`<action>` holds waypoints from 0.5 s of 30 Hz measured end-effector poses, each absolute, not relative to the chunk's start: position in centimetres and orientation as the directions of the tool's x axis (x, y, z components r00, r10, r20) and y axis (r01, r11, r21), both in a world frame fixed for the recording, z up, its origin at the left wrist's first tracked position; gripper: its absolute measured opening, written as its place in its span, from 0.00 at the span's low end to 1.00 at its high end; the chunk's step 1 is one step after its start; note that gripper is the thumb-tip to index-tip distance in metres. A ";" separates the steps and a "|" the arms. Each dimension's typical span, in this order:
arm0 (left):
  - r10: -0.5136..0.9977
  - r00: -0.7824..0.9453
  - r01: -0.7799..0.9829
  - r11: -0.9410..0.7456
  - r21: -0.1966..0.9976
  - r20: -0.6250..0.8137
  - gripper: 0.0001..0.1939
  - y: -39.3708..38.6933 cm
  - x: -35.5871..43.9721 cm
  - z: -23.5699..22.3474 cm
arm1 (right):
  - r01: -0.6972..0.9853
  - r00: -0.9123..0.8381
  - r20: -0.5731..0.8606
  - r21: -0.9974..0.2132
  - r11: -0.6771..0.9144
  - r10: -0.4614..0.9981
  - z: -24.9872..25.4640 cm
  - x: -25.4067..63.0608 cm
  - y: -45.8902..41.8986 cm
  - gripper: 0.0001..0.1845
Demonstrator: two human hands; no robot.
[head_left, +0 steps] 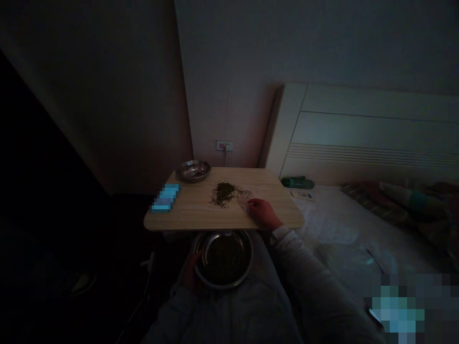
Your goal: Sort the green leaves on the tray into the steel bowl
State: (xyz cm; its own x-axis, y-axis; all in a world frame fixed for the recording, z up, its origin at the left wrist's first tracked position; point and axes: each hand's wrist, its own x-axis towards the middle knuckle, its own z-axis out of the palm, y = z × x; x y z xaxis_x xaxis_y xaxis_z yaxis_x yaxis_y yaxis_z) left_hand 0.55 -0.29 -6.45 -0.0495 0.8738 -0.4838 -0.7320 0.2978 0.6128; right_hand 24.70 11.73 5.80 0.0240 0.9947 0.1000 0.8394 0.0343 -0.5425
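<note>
A scattered pile of small dark green grains [225, 192] lies on the light wooden table [193, 217]; their kind is hard to make out in the dim light. My right hand [264, 214] is over the table just right of the pile, its fingers curled and pressed together. Whatever is between its fingertips is too small to name. On my lap rests a metal bowl [247, 272] with a mass of similar dark grains inside. My left hand [192, 272] grips that bowl at its left side, with part of the fingers in shadow.
A second, shallow metal bowl [193, 171] stands at the table's back left corner. Near the left edge lies a lit phone [166, 198]. Right of the table is a bed with a green bottle [298, 182] and a pale remote control [303, 195]. A wall socket [224, 145] is behind.
</note>
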 end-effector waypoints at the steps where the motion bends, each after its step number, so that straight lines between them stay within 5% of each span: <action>1: 0.868 -0.053 -0.731 0.302 0.612 -0.493 0.12 -0.3 0.5 -6.5 | 0.848 0.018 0.087 -0.529 0.031 0.996 5.9 25.1 12.2 0.16; 15: 0.788 0.038 -0.734 0.440 0.518 -0.615 0.08 -0.4 1.0 -5.0 | 0.890 -0.184 0.160 -0.392 0.233 0.970 7.0 28.3 15.7 0.14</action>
State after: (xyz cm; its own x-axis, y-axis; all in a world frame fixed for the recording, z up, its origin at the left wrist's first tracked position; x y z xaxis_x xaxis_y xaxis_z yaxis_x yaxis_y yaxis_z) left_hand 1.04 -0.43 -4.99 0.0380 0.7878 -0.6147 -0.7337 0.4397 0.5181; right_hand 28.35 15.71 7.04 -0.1838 0.9699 0.1599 0.8899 0.2333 -0.3920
